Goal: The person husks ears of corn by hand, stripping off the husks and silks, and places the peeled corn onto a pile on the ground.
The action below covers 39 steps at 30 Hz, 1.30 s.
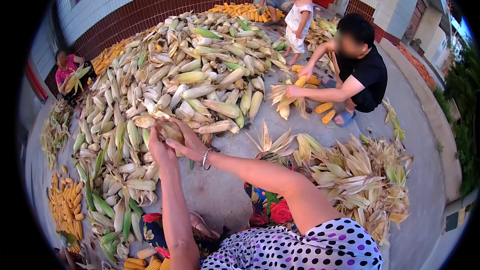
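Both my hands are raised in front of me at the near edge of a big heap of unhusked corn (200, 77). Between them is an ear of corn in its dry brown husk (171, 131). My left hand (159, 144) is closed around its left side. My right hand (189, 142), with a bracelet (206, 159) at the wrist, grips it from the right, thumb toward the left hand. The lower part of the ear is hidden by my palms and fingers.
Stripped husks (355, 175) lie piled at my right, husked yellow cobs (65, 202) at my left. A person in black (367, 77) crouches at the right, peeling a cob (301, 81). A child (299, 25) and two other people are farther back, around the heap.
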Available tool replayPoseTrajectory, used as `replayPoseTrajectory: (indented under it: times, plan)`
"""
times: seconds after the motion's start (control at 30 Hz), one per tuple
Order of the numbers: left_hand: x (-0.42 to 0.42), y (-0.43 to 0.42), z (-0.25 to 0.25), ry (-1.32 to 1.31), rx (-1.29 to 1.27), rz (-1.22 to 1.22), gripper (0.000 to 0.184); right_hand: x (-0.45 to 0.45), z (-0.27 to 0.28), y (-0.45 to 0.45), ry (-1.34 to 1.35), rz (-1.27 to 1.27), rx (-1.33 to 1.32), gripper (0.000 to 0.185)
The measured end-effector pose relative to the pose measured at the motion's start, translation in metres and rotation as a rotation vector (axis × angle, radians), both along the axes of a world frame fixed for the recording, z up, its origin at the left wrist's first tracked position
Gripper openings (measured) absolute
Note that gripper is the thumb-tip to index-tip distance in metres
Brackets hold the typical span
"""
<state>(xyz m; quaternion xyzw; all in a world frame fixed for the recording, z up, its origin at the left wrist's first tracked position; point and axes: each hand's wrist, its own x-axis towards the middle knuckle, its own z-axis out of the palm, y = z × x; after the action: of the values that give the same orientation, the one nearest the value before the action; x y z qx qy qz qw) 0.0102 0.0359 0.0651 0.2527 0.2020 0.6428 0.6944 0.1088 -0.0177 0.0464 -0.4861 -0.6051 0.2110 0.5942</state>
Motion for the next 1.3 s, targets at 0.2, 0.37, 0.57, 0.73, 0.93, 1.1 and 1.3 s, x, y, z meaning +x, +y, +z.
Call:
replayPoseTrajectory:
  times: [0.2,0.37,0.57,0.73,0.93,1.1,1.3]
  plan:
    - [0.020,0.003,-0.010,-0.371,-0.104,0.011,0.019,0.001,0.009,0.013,0.597,-0.021,-0.130,0.044]
    - [0.038,-0.022,0.002,-0.142,0.195,-0.008,0.018,0.028,0.019,0.038,0.495,-0.226,0.031,0.045]
    - [0.008,-0.074,-0.008,0.183,0.290,-0.293,0.022,0.080,0.009,0.058,0.791,-0.096,-0.047,0.020]
    - [-0.025,-0.110,-0.020,0.538,0.352,-0.409,0.027,0.106,0.003,0.060,0.908,-0.158,-0.147,0.024]
    - [-0.064,-0.164,0.000,0.849,0.359,-0.522,0.030,0.163,-0.014,0.066,1.093,-0.259,-0.196,0.025]
    - [-0.076,-0.154,-0.023,1.019,0.349,-0.608,0.034,0.138,0.011,0.049,0.929,-0.172,-0.160,0.024]
    - [-0.041,-0.107,-0.049,0.616,0.097,-0.863,0.068,0.104,0.029,0.036,0.566,-0.032,-0.114,0.034]
